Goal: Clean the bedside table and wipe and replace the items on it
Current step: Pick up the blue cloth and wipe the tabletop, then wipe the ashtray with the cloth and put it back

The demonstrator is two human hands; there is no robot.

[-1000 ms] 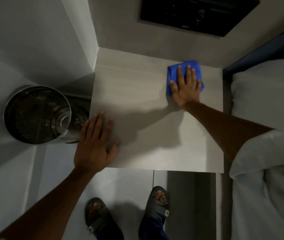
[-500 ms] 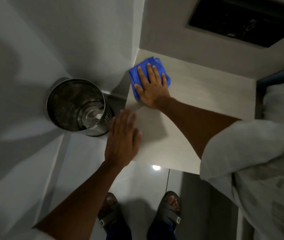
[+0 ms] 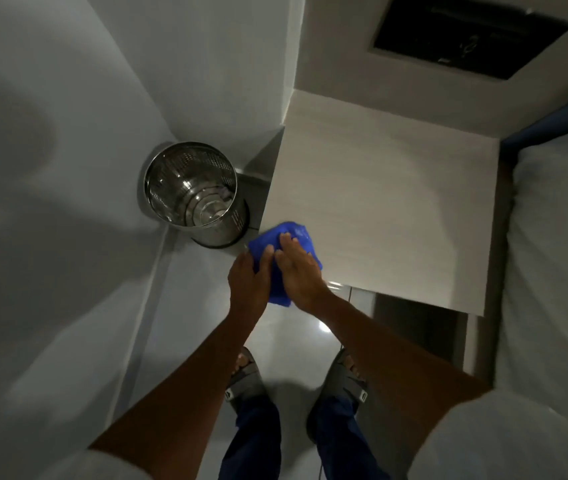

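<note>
The pale bedside table [image 3: 379, 202] fills the middle right of the head view, its top bare. A blue cloth [image 3: 268, 242] lies over the table's near left corner and hangs off the edge. My right hand [image 3: 298, 271] presses flat on the cloth at that corner. My left hand [image 3: 249, 282] is cupped against the cloth just off the table's edge, fingers curled around its hanging part.
A shiny perforated metal bin [image 3: 194, 194] stands on the floor left of the table, against the white wall. A bed with white bedding [image 3: 559, 254] borders the table's right side. A dark panel [image 3: 469, 36] sits in the wall above. My sandalled feet [image 3: 296, 379] stand on glossy floor tiles.
My right hand has dragged the cloth from the far left corner of the table to the near left corner. My left hand left the tabletop and closed around the cloth at the edge.
</note>
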